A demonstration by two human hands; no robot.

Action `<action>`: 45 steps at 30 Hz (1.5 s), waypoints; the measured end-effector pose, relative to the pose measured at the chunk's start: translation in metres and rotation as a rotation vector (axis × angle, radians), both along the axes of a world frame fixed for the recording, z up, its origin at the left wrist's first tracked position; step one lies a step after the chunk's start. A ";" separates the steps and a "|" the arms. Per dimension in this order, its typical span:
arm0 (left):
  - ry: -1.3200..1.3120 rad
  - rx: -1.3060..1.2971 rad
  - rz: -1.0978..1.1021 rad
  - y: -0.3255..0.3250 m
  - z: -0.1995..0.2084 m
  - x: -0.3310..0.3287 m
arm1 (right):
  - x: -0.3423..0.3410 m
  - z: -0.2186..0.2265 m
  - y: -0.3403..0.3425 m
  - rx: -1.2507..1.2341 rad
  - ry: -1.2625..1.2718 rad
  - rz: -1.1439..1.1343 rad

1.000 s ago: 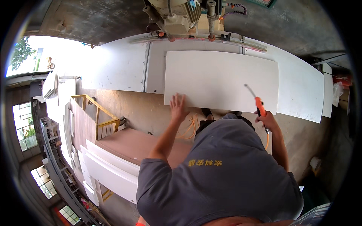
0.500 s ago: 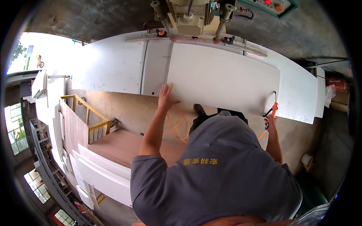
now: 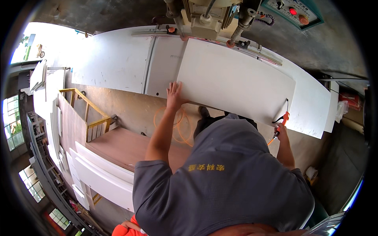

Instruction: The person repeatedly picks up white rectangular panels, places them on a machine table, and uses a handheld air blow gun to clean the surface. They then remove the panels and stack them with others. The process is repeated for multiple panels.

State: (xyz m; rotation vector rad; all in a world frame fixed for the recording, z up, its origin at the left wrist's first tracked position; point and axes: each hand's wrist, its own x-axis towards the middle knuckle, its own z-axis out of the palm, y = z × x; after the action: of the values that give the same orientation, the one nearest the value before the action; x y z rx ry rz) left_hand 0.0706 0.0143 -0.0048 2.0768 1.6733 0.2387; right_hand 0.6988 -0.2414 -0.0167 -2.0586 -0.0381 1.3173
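Note:
A white rectangular board (image 3: pixel 236 78) lies on the pale worktable (image 3: pixel 112 63) in front of me. My left hand (image 3: pixel 175 96) rests flat at the board's near left corner, its fingers apart and pointing away from me. At the near right corner, my right hand (image 3: pixel 280 133) is wrapped round an orange air blow gun (image 3: pixel 283 120). The gun's thin dark nozzle reaches over the board's right end. An orange hose (image 3: pixel 271 141) runs from the handle back toward my body.
A machine head (image 3: pixel 206 17) with two posts stands over the table's far edge, beside a guide rail (image 3: pixel 271 59). Its control panel (image 3: pixel 293 13) is at the upper right. Behind on the left are a yellow-railed cart (image 3: pixel 96 122) and stacked white panels (image 3: pixel 104 177). A person's orange-red sleeve (image 3: pixel 125 230) shows at the bottom.
The whole view has tilted slightly. My left hand has its fingers closer together at the board's corner. The right hand still grips the blow gun. An orange-red sleeve has appeared at the lower edge.

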 end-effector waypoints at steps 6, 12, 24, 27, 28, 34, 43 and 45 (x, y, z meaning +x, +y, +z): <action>0.024 -0.003 0.035 -0.002 0.009 0.011 | 0.027 -0.008 0.034 0.049 0.017 -0.039; 0.038 -0.045 0.050 -0.002 0.008 0.010 | 0.041 -0.019 0.034 -0.029 0.116 -0.019; -0.035 -0.032 -0.392 -0.039 0.010 0.141 | -0.082 0.089 0.075 0.018 -0.096 0.180; 0.161 0.116 -0.365 -0.045 -0.002 0.190 | -0.116 0.115 0.082 0.099 -0.030 0.439; 0.167 0.076 -0.396 -0.043 0.000 0.193 | -0.133 0.124 0.084 0.159 0.040 0.463; 0.275 -0.023 -0.482 -0.033 0.019 0.195 | -0.185 0.145 0.090 0.269 0.418 0.357; 0.288 -0.054 -0.482 -0.031 0.028 0.197 | -0.212 0.167 0.107 0.330 -0.085 0.584; 0.291 -0.060 -0.481 -0.031 0.027 0.198 | -0.207 0.172 0.109 0.323 -0.098 0.600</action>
State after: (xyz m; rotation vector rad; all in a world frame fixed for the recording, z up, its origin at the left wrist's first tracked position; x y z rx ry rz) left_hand 0.2686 -0.0166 0.0225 2.4773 1.2472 -0.2764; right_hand 0.4917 -0.1321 0.1556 -1.8901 -0.9121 1.4273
